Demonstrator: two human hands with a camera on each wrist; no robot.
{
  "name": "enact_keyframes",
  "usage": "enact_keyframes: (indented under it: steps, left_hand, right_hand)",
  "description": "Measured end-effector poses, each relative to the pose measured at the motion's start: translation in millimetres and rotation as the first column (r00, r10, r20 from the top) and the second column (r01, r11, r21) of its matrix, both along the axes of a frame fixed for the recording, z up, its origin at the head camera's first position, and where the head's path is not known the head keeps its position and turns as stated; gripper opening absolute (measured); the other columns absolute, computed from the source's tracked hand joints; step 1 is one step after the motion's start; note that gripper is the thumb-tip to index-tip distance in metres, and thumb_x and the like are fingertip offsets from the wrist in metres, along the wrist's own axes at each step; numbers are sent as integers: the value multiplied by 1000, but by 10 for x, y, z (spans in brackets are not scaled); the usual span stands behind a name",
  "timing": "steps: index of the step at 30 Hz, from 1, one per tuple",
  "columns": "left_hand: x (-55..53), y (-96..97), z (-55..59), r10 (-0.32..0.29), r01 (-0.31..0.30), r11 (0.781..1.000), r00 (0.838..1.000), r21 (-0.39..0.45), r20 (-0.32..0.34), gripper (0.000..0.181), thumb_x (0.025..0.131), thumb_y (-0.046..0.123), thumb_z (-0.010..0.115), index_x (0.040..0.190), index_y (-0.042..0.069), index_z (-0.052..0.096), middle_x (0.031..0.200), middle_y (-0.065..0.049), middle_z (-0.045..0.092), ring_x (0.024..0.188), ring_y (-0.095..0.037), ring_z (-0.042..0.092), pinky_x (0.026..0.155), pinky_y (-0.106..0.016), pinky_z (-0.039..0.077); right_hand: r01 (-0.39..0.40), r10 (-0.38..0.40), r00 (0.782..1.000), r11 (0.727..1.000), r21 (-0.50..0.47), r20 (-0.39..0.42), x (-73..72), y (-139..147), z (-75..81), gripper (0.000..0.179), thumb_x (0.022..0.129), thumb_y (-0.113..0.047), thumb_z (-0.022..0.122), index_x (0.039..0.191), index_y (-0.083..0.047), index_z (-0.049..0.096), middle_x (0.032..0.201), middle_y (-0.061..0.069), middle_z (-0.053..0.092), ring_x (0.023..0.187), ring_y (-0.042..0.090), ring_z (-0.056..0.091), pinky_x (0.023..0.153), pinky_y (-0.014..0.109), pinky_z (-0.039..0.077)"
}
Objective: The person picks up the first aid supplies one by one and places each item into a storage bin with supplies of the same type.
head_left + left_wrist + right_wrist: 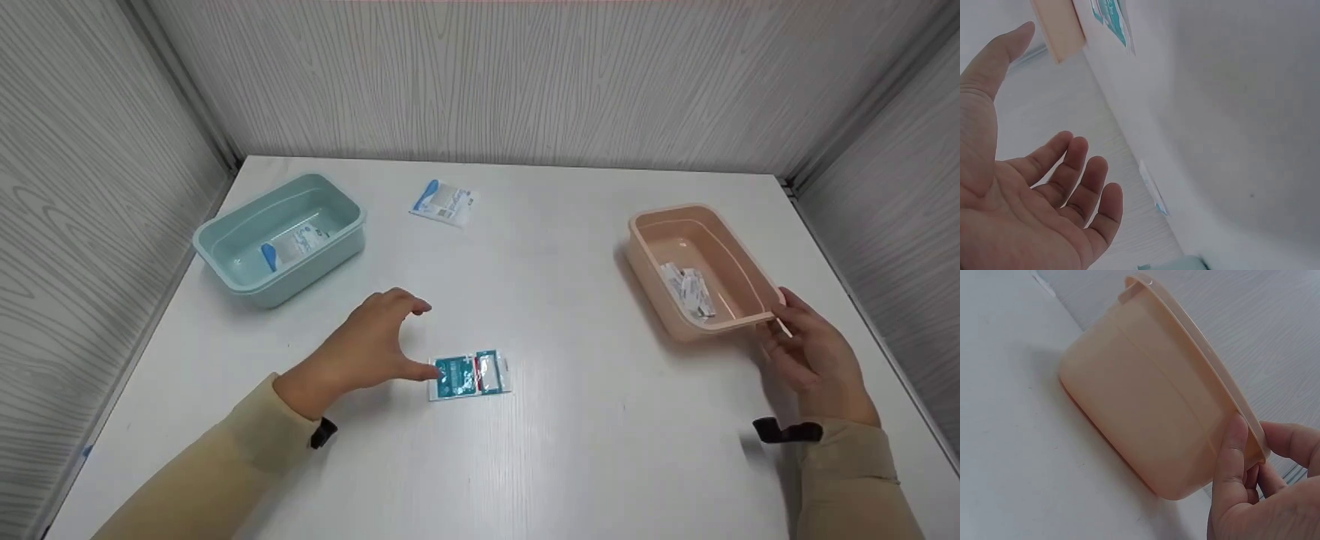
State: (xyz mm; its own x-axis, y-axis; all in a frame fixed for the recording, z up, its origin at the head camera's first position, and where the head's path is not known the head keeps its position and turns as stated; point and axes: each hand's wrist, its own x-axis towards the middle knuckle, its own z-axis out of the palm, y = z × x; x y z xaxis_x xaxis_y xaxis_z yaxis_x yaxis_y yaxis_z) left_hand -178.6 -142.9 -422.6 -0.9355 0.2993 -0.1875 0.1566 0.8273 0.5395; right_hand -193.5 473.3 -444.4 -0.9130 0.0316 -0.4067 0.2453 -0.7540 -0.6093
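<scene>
My left hand hovers over the middle of the table with thumb and fingers spread and nothing between them. In the head view its thumb tip overlaps the left end of a flat teal-and-white packet. The left wrist view shows the palm and loosely bent fingers, with part of the teal packet beyond. At the right, my right hand pinches the near right corner of a peach plastic basin by its rim. Small white packets lie inside the basin.
A light teal basin stands at the back left, holding a blue-and-white packet. Another blue-and-white packet lies near the table's back edge. Grey wood-grain panels wall in the back and both sides.
</scene>
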Motion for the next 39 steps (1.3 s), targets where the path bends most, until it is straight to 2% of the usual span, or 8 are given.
enact_keyframes:
  steps: [7, 17, 22, 30, 39]
  left_hand:
    - [41, 145, -66, -63, 65, 996, 997, -57, 48, 100, 75, 48, 106, 158, 15, 63, 162, -7, 60, 151, -33, 54, 129, -55, 54]
    - [91, 285, -192, -150, 157, 979, 987, -133, 63, 96, 74, 44, 107, 155, 10, 65, 154, -9, 64, 134, -30, 58, 122, -49, 59]
    - [114, 308, -193, -133, 143, 984, 987, -111, 94, 89, 77, 36, 106, 152, 9, 67, 149, -9, 65, 129, -27, 59, 118, -45, 61]
    - [142, 328, -161, -116, 125, 990, 983, -61, 140, 69, 81, 26, 104, 140, 11, 72, 126, -1, 68, 117, -20, 58, 106, -38, 64]
    - [178, 317, -152, -113, 119, 992, 984, -40, 137, 65, 82, 24, 101, 139, 13, 71, 125, 1, 68, 117, -18, 60, 107, -38, 65]
  right_hand:
    - [-3, 3, 1000, 1000, -8, 1, 5, 13, 5, 37, 112, 6, 59, 141, -16, 70, 135, 6, 62, 123, 15, 58, 93, 28, 68]
    - [10, -10, 1000, 1000, -21, 11, 14, 11, -3, 38, 111, 7, 60, 140, -14, 72, 132, 7, 66, 123, 16, 58, 93, 30, 68]
    - [6, -5, 1000, 1000, -26, 11, 8, 12, 3, 37, 112, 7, 60, 139, -14, 73, 130, 8, 70, 122, 17, 61, 91, 30, 69]
    - [3, -3, 1000, 999, -48, 10, 0, 27, 16, 34, 112, 7, 59, 132, -12, 78, 126, 9, 70, 114, 19, 64, 89, 31, 69]
    - [1, -1, 1000, 999, -38, 10, -10, 24, 3, 33, 112, 8, 58, 130, -11, 79, 124, 9, 72, 110, 19, 64, 87, 31, 69]
